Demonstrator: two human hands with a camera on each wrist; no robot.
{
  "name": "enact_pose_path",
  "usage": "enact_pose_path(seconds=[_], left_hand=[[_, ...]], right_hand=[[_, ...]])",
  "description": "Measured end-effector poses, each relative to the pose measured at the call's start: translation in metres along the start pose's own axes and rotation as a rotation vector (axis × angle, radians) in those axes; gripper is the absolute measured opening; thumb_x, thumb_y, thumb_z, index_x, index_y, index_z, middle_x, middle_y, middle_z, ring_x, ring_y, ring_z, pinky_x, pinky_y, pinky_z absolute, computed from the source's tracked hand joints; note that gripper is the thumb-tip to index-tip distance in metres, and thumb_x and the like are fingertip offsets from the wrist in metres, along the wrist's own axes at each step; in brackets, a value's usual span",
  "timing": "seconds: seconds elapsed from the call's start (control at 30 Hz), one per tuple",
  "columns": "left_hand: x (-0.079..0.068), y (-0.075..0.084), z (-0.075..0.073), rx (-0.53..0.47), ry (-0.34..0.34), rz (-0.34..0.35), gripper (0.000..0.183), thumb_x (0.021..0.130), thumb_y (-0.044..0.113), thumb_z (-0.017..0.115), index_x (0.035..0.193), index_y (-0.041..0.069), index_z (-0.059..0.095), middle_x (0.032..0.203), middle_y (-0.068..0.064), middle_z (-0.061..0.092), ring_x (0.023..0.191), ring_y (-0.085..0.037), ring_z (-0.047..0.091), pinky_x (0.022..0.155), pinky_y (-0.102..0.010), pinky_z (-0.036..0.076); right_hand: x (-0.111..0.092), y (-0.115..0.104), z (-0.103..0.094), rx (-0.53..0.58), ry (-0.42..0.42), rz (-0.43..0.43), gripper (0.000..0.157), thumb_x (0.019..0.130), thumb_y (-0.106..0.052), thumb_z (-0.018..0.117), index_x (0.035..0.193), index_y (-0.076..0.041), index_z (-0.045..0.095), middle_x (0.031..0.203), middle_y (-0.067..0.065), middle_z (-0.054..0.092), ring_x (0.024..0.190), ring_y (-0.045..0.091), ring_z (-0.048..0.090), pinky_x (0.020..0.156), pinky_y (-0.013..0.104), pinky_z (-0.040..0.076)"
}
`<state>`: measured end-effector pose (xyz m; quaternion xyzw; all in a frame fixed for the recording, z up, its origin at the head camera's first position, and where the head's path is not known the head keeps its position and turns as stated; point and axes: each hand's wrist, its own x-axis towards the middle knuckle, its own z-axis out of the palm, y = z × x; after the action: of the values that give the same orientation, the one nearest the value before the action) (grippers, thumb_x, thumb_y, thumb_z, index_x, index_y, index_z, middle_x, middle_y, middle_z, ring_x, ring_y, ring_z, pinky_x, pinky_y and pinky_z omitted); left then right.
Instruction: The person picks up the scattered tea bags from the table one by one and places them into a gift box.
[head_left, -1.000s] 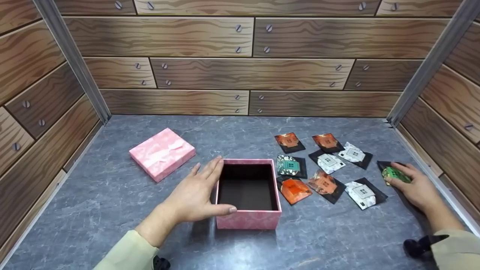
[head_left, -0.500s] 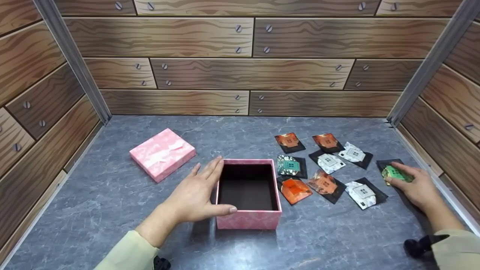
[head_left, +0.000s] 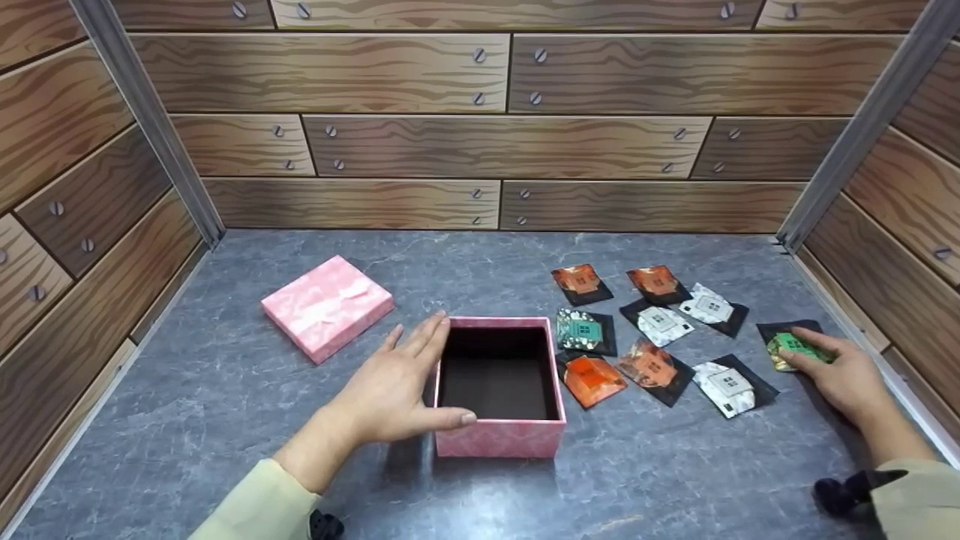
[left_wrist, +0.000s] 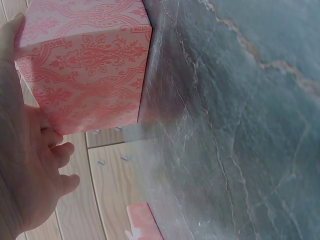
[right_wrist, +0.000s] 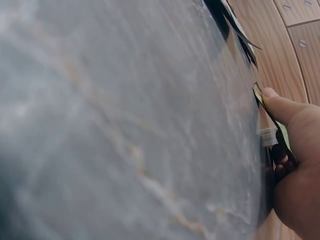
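Observation:
My left hand [head_left: 390, 386] lies along the left side of a pink patterned box [head_left: 499, 439] without its lid. Its thumb stretches over the near rim, and its straight fingers touch the far left corner. The box's dark inside holds nothing that shows. At the far right, my right hand [head_left: 851, 375] pinches a green-and-black sachet [head_left: 787, 346] low over the table. The right wrist view shows the thumb on this sachet's edge [right_wrist: 272, 117], with curled fingertips beneath. In the left wrist view the box's floral side [left_wrist: 92, 75] stands beside the hand.
Several sachets lie between box and right hand: orange [head_left: 591, 381], teal [head_left: 585, 332] and white [head_left: 731, 386] ones among them, some overlapping. The pink lid [head_left: 326, 307] rests at the back left. Wood-patterned walls [head_left: 420, 146] enclose the grey marbled table [head_left: 637, 480] at the back and sides.
My right hand has shifted slightly to the right, its thumb now a little higher on the green-and-black sachet. The left hand and the box stay in place; the head view has moved slightly.

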<state>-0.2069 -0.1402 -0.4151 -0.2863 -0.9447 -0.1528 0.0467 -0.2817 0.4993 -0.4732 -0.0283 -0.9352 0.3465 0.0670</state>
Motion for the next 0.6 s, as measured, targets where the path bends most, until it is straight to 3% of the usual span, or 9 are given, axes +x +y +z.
enact_pose_path(seconds=[0.27,0.4,0.53,0.6], left_hand=[[0.000,0.000,0.000,0.005,0.003,0.004,0.129,0.084,0.091,0.052,0.168,-0.001,0.018,0.176,-0.014,0.018,0.161,-0.024,0.020,0.129,-0.057,0.018],[0.001,0.000,0.000,0.000,-0.003,0.001,0.129,0.084,0.092,0.052,0.168,0.000,0.017,0.176,-0.014,0.018,0.161,-0.024,0.020,0.129,-0.058,0.018],[0.000,0.000,0.000,0.000,0.009,0.009,0.128,0.085,0.090,0.053,0.168,-0.001,0.019,0.175,-0.016,0.020,0.161,-0.024,0.021,0.128,-0.059,0.019],[0.000,0.000,0.000,0.000,0.016,0.012,0.128,0.085,0.090,0.054,0.168,-0.002,0.019,0.175,-0.016,0.021,0.161,-0.024,0.021,0.128,-0.059,0.020]], right_hand=[[-0.004,-0.002,-0.008,0.056,0.000,0.115,0.072,0.107,-0.048,0.060,0.154,0.004,0.046,0.158,0.043,0.031,0.145,0.065,0.028,0.115,0.074,0.028],[-0.004,-0.010,-0.010,0.076,0.027,0.157,0.071,0.106,-0.050,0.061,0.156,-0.001,0.047,0.160,0.039,0.033,0.146,0.060,0.031,0.117,0.063,0.034],[-0.002,-0.023,-0.012,0.093,0.111,0.145,0.063,0.104,-0.047,0.066,0.153,-0.010,0.055,0.159,0.032,0.040,0.146,0.054,0.036,0.119,0.040,0.037],[0.000,-0.032,-0.013,0.106,0.161,0.123,0.058,0.102,-0.045,0.071,0.149,-0.013,0.060,0.156,0.027,0.045,0.147,0.043,0.042,0.114,0.024,0.039]])
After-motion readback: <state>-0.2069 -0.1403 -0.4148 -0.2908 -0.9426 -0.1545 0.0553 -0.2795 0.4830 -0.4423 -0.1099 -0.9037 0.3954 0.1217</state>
